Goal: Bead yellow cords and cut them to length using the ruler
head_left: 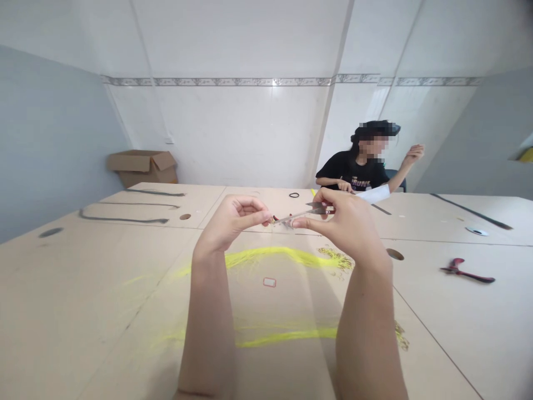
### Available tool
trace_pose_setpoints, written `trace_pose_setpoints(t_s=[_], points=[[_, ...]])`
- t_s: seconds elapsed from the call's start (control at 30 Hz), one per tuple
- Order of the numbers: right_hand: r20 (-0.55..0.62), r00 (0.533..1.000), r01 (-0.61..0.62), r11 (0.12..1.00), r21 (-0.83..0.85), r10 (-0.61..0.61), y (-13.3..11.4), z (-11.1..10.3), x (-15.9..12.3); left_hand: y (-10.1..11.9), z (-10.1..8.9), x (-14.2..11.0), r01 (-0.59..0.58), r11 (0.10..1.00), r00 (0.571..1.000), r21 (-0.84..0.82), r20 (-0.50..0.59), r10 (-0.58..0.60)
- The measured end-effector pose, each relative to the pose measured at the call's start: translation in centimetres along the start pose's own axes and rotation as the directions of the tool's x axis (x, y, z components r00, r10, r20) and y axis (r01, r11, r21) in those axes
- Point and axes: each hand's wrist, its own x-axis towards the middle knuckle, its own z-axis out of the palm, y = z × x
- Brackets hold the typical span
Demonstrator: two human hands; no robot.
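Observation:
My left hand is closed in a pinch, thumb against forefinger, on a tiny gold-coloured piece whose kind I cannot make out. Between the thumb and fingers of my right hand is a slim silver pointed tool, apparently tweezers; its tip reaches the left fingertips. Dark and red tool parts show by the right fingers, partly hidden. Below both hands lies a bundle of yellow strands with small brownish-gold ends. A second yellow bundle runs nearer me, partly behind my forearms.
Red-handled pliers lie on the table at right. Dark cords lie at left, another at far right. A small red-edged label sits centrally. Across the table sits a person; a cardboard box stands behind.

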Motion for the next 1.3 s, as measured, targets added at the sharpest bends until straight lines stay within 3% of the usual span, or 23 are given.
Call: trace_pose_setpoints(t_s=[0.47,1.3], points=[[0.009,1.000,-0.008,1.000,0.015,0.007,-0.18,-0.10,0.05,0.62,0.22,-0.27,0.008,0.999,1.000,-0.054,0.015,-0.007],[0.016,1.000,-0.010,1.000,0.005,0.010,-0.26,-0.31,0.02,0.47,0.18,-0.39,0.031,0.998,0.999,0.055,-0.024,-0.030]])
